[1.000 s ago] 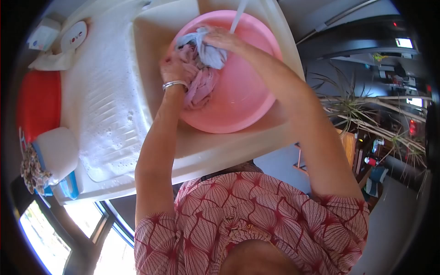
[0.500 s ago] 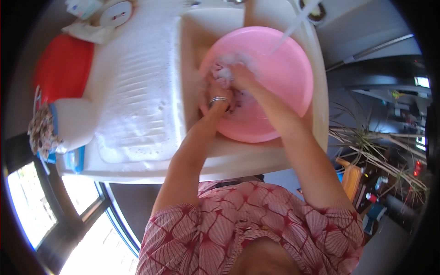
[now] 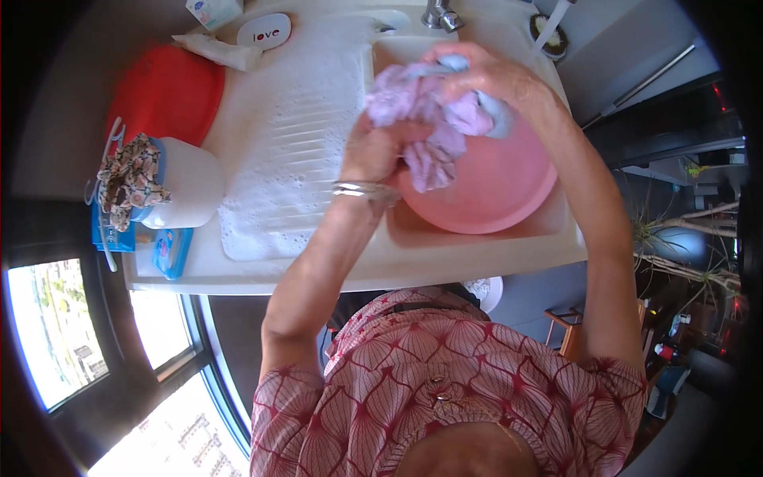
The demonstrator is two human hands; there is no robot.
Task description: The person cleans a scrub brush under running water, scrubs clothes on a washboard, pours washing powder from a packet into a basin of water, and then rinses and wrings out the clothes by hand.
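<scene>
Head view, looking down at the washing place. Person in a red-and-pink patterned shirt [image 3: 445, 358] stands at a pale sink [image 3: 493, 258], both arms reaching forward.

Pink basin [image 3: 493, 187] sits inside the sink bowl. Wet-looking pink-lilac cloth [image 3: 433, 107] bunched up over its left and far part, one end hanging down toward the near left. Pale blue-grey cloth [image 3: 498, 117] caught up in the same bundle, mostly at the right. Whether the lowest fold touches the basin, cannot tell.

Left hand [image 3: 377, 151]: grasping the bundle from the left, fingers running in among the folds, some hidden. Silvery bracelets [image 3: 366, 189] on that wrist. Right hand [image 3: 481, 71]: gripping the bundle's upper right, fingers bent over the cloth, thumb nearer the body.

Left of the basin, a ribbed drainboard [image 3: 318, 151], whitish with suds and droplets. Along its far left side: red plastic ware [image 3: 179, 95], white tub [image 3: 191, 187] with a bunched floral cloth [image 3: 131, 179] beside it, pale hanger [image 3: 107, 254], blue packet [image 3: 173, 253] near the front edge. Farther back, white oval dish [image 3: 265, 32] and crumpled white tube [image 3: 222, 52]. Metal tap [image 3: 441, 16] behind the basin; round dark brush [image 3: 551, 36] at the back right corner.
</scene>
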